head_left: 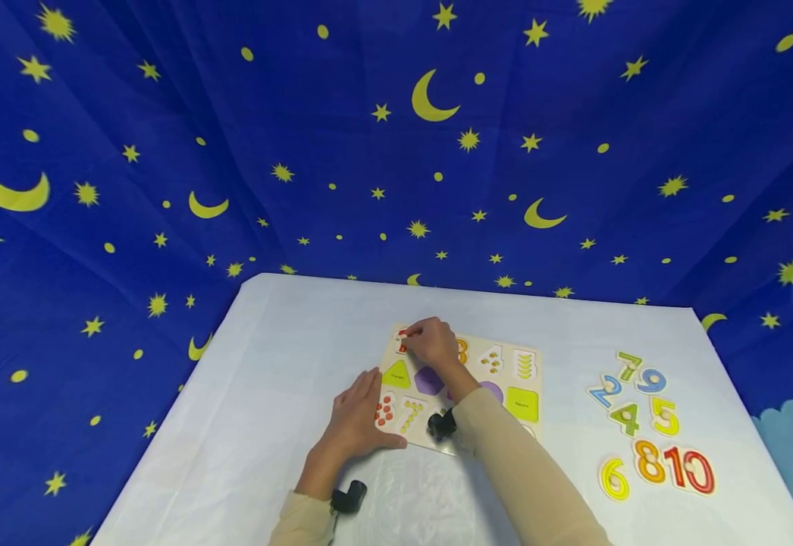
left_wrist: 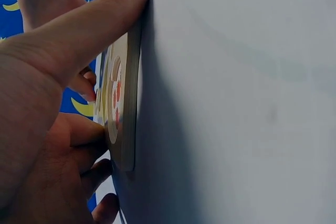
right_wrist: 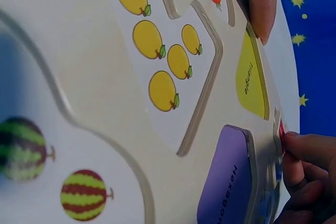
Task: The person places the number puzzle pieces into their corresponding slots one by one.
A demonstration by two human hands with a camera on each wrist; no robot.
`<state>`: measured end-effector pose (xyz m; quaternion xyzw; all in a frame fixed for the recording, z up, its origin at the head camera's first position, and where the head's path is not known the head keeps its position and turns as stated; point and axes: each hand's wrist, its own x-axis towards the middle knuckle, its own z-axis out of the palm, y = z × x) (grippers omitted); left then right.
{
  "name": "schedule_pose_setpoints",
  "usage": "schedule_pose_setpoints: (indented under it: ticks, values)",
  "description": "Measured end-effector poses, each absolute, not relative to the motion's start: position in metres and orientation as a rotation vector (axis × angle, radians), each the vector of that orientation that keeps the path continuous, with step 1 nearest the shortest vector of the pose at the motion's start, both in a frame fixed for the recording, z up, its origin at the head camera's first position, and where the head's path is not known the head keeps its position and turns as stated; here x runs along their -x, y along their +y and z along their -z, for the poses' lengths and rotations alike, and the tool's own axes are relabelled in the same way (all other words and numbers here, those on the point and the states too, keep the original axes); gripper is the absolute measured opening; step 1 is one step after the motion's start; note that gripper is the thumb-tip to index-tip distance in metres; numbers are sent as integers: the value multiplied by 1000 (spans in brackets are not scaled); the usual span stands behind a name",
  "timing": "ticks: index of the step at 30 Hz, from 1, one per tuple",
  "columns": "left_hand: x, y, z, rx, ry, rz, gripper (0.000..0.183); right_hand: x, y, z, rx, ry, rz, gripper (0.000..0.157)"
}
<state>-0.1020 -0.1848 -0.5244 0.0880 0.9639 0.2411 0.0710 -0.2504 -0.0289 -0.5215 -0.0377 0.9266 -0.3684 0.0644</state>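
A wooden number puzzle board (head_left: 430,442) lies on the table, with yellow-green and purple shapes in its middle row. My left hand (head_left: 355,418) rests at its left near corner, fingers straight along the left side and thumb (left_wrist: 100,24) along the near edge. At the far left corner, my right hand (head_left: 433,345) pinches a red number 1 piece (head_left: 402,341) between thumb and finger. The piece sits at its recess, partly covered by the fingers; in the right wrist view only a red sliver (right_wrist: 282,132) shows. An orange 3 (head_left: 462,349) sits in the board beside that hand.
Right of the board lie several loose number pieces, among them a green 7 (head_left: 629,365), a blue 2 (head_left: 605,390), a yellow 6 (head_left: 615,479) and a red 10 (head_left: 690,470). A blue curtain (head_left: 342,136) with moons and stars hangs behind the white table (head_left: 267,379).
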Motion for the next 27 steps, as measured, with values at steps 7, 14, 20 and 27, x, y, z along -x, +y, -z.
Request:
schedule_pose_setpoints:
  ticks: [7,14,20,27]
  values:
    - [102,-185,524,-265,2883,-727,126,251,-32,521,158,2818,1062,12]
    - [102,-186,525,-284,2887,-732,126,250,-33,521,162,2813,1075,14]
    - [101,-185,524,-269,2881,-704,126,249,-31,522,177,2785,1090,13]
    - [102,-185,524,-269,2879,-712,125,248,-21,516,149,2786,1239,14]
